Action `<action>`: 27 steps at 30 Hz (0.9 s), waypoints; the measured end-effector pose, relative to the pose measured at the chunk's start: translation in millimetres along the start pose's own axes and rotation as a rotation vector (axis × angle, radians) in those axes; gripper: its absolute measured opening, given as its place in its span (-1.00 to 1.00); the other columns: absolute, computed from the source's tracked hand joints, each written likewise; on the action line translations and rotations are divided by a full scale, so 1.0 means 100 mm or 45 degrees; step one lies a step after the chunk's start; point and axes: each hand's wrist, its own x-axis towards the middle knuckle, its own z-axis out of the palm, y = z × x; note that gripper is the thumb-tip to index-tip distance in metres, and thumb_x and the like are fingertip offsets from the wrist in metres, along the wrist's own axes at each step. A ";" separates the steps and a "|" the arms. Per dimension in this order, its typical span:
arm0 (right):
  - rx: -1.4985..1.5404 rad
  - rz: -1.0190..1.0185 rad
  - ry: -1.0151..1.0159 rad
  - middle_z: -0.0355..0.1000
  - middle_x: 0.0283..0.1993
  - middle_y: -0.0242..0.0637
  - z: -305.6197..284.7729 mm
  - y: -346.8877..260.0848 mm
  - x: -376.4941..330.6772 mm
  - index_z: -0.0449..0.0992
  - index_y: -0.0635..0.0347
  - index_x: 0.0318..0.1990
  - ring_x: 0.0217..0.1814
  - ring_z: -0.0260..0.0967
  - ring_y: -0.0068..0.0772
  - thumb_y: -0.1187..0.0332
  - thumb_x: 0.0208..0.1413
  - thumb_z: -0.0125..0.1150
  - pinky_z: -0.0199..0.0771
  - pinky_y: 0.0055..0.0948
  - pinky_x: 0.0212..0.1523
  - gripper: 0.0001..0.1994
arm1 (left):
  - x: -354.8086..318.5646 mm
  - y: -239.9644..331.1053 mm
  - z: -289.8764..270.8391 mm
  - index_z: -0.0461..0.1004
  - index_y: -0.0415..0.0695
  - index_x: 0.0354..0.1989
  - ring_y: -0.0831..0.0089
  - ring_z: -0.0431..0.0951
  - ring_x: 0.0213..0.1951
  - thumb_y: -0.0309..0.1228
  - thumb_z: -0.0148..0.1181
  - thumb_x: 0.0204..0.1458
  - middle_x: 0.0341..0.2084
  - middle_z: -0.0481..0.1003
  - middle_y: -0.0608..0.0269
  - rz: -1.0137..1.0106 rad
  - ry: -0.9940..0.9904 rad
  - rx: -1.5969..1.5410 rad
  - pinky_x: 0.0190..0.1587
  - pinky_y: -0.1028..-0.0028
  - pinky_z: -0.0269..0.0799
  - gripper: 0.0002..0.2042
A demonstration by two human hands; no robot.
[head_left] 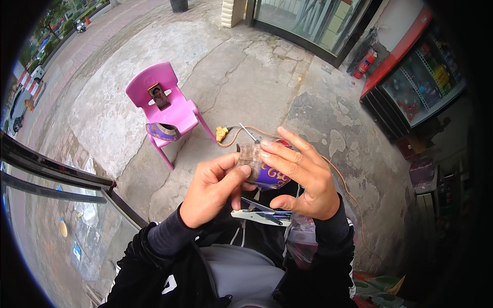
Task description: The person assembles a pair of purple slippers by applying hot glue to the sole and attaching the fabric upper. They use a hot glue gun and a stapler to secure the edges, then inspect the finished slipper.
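Note:
My left hand (218, 187) pinches a greyish-brown flat piece (250, 156) between thumb and fingers. It lies against a purple piece with gold scroll patterns (275, 177); whether the two are joined I cannot tell. My right hand (303, 174) has its fingers stretched out and apart, with fingertips at the brown piece's right edge. Just beyond the fingers, a thin metal rod with a dark end (250, 134) sticks out. Under the hands, near my lap, is a white-edged holder (257, 216) with dark, slender tools (264, 208) in it, partly hidden.
Ahead on the left stands a pink plastic chair (179, 110), carrying a dark packet (159, 96) and another purple, gold-patterned piece (163, 132). A yellow socket (221, 134) and orange cable (349, 192) lie on concrete. A fire extinguisher (365, 64) and drinks fridge (418, 77) stand at right.

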 end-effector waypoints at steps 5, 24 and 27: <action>-0.112 0.015 -0.027 0.46 0.25 -0.31 0.01 -0.14 0.00 0.58 0.09 0.13 0.39 0.28 0.03 -0.17 -0.04 0.40 0.31 0.07 0.29 -0.33 | -0.02 0.07 -0.05 0.51 -0.37 -0.02 0.63 0.45 -0.63 -0.30 -0.01 0.33 -0.31 0.62 0.15 0.039 -0.045 0.042 -0.32 0.53 0.59 -0.66; 1.033 0.591 0.438 0.10 0.46 0.16 0.54 -0.62 -0.37 -0.02 0.36 0.44 0.49 0.10 -0.09 0.12 0.35 0.06 0.07 -0.17 0.45 -0.31 | -0.29 0.29 -0.01 0.53 -0.31 0.02 0.75 0.40 -0.55 -0.28 0.22 0.26 -0.26 0.62 0.26 -0.376 0.003 0.104 -0.32 0.66 0.54 -0.67; 1.219 0.738 0.580 0.26 0.35 0.06 0.58 -0.69 -0.36 0.17 0.37 0.32 0.39 0.20 -0.23 0.17 0.40 -0.07 0.12 -0.26 0.40 -0.49 | -0.33 0.25 0.00 0.52 -0.32 0.04 0.70 0.51 -0.47 -0.28 0.20 0.27 -0.24 0.63 0.24 -0.355 -0.021 0.112 -0.35 0.68 0.51 -0.66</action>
